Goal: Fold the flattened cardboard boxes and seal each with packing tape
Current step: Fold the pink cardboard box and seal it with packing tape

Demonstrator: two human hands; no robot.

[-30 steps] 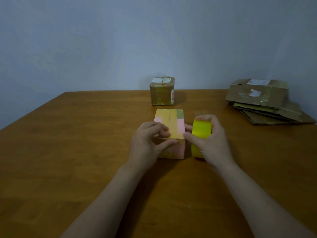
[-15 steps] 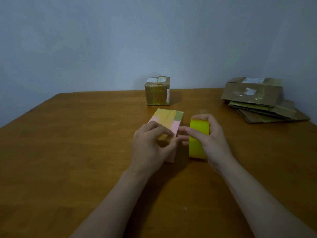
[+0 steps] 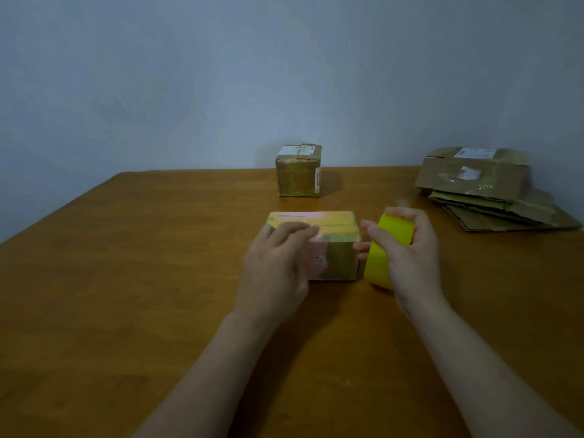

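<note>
Dim, cool, bluish light leaves the whole view murky and darker toward the corners, soft shadows pool on the table (image 3: pixel 126 279) beneath the forearms, and the left hand (image 3: pixel 278 263) is smeared by motion blur.

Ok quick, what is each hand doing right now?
Left hand: open, fingers resting on the small box, a bit blurry.
Right hand: closed around the yellow tape roll.

Glossy wooden table (image 3: pixel 158 279), cardboard boxes (image 3: pixel 474 178)
</note>
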